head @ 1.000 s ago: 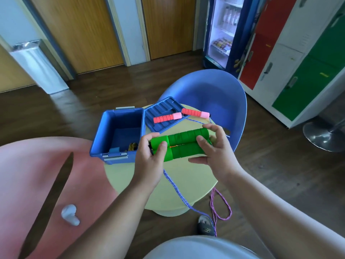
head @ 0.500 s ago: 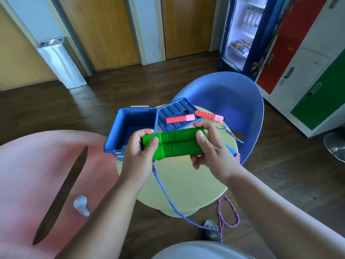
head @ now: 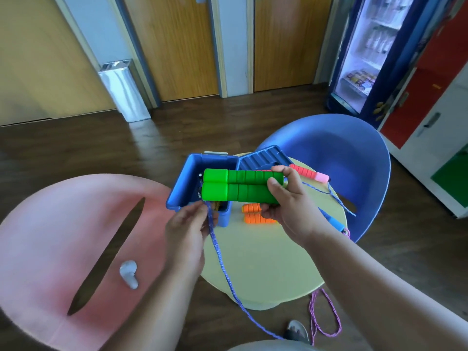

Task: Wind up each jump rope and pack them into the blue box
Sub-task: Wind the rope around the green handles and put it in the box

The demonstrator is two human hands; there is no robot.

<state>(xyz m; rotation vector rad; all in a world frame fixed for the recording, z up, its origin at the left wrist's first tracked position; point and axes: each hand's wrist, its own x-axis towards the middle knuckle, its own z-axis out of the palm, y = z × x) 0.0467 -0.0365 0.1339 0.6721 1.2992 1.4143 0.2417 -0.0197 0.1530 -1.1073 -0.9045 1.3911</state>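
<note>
The round pale-yellow table (head: 260, 254) is carrying the open blue plastic box (head: 181, 188) at its far left edge. Above the table, the right hand (head: 291, 206) is clamping its curled fingers round two green ribbed foam handles (head: 238, 186). At the table's left edge the left hand (head: 187, 231) seems to be pinching the blue braided rope (head: 222, 262), trailing past the table's near rim.

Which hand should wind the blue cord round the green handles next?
Probably left. The left hand pinches the blue braided cord just below the two green foam handles, which the right hand holds side by side.
</note>
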